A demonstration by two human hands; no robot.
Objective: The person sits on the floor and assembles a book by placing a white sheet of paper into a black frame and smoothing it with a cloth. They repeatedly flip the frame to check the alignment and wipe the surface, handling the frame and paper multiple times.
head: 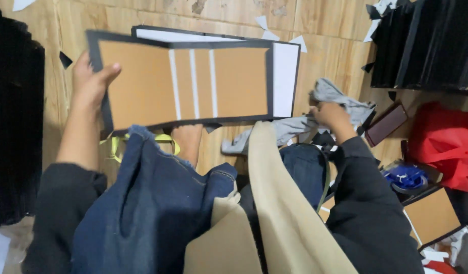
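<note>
Surface: wooden floor (66, 20) of pale planks, strewn with white and black paper scraps.
Left edge: a dark mass (13, 127) fills the frame border; its kind cannot be made out.
Left hand (92, 81): raised, thumb over the front of the black border and fingers behind, gripping the left edge of the cover board.
Cover board (183, 81): flat black-edged panel faced with brown card sections split by three white strips; held tilted above the floor, between the two hands and nearer the left one.
Second sheet (285, 76): white with black edge, lying just behind the cover board.
Lap: blue denim (142, 203) and tan cloth (279, 213) in the foreground; a yellow-green strap (165, 139) shows below the board.
Right hand (330, 114): fingers closed on a grey rag (340, 101), apart from the board's right edge.
Right side: dark red flat case (386, 124), stack of black boards (427, 45), red bag (442, 142), blue item (406, 177), another brown panel (432, 215).
Hidden: the board's lower edge is covered by the denim; right fingertips are buried in the rag.
</note>
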